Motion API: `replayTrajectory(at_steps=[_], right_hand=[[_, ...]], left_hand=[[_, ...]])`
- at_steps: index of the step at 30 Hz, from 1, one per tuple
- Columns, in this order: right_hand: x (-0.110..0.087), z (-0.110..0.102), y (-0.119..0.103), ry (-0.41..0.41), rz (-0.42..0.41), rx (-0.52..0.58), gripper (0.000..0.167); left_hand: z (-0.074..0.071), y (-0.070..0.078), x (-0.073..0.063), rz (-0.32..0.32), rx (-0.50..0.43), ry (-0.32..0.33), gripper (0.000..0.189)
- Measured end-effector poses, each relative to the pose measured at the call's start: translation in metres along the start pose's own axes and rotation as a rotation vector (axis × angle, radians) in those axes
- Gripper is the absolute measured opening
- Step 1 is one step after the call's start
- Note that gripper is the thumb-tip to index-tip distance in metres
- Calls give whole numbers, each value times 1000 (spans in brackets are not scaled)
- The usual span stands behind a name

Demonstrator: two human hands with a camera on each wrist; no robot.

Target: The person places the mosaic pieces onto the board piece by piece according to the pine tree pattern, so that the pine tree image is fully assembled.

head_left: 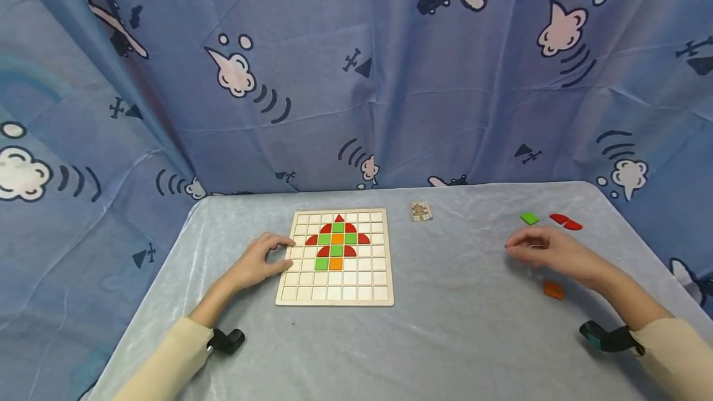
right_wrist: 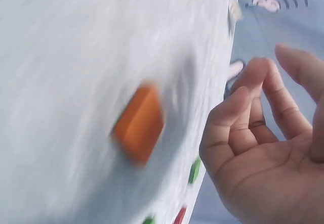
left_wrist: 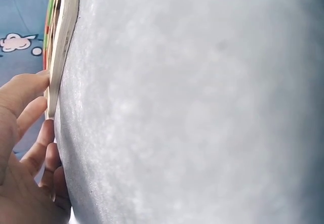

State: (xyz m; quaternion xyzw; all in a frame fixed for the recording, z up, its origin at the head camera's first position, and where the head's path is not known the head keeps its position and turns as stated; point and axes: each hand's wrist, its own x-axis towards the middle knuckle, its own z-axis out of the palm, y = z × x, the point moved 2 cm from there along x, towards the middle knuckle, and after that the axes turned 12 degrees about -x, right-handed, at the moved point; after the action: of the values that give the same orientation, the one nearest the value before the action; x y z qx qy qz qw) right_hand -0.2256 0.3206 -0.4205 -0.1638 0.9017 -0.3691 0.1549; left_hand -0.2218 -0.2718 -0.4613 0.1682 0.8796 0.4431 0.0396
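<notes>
A square wooden grid board (head_left: 364, 293) lies left of the middle on the table in the head view. Red, green and orange tiles (head_left: 337, 239) form a tree-like figure on it. My left hand (head_left: 259, 260) rests at the board's left edge, fingertips and thumb touching the rim; the left wrist view shows the board's side edge (left_wrist: 65, 37) from low down. Over the right part of the table, my right hand (head_left: 557, 254) hovers with loosely bent fingers and holds nothing. Just nearer than it lies an orange tile piece (head_left: 554, 290), blurred in the right wrist view.
Beyond the right hand lie a green tile (head_left: 530, 218) and two red rounded pieces (head_left: 572, 225). A small card with a printed figure (head_left: 421, 211) lies behind the board, to its right. A blue patterned curtain (head_left: 312, 79) hangs at the table's back edge.
</notes>
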Motion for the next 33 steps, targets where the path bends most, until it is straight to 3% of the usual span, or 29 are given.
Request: replayTrajectory(at_steps=[9, 18, 28, 33], right_hand=[[-33, -26, 41, 72, 43, -48, 27], [-44, -38, 62, 165, 203, -229, 53], [-49, -36, 86, 221, 165, -351, 71], [-48, -33, 92, 237, 150, -397, 69]], left_hand=[[1, -1, 0, 5, 4, -3, 37], [1, -3, 1, 9, 2, 9, 37], [1, -2, -1, 12, 4, 12, 37], [0, -3, -1, 6, 2, 4, 37]])
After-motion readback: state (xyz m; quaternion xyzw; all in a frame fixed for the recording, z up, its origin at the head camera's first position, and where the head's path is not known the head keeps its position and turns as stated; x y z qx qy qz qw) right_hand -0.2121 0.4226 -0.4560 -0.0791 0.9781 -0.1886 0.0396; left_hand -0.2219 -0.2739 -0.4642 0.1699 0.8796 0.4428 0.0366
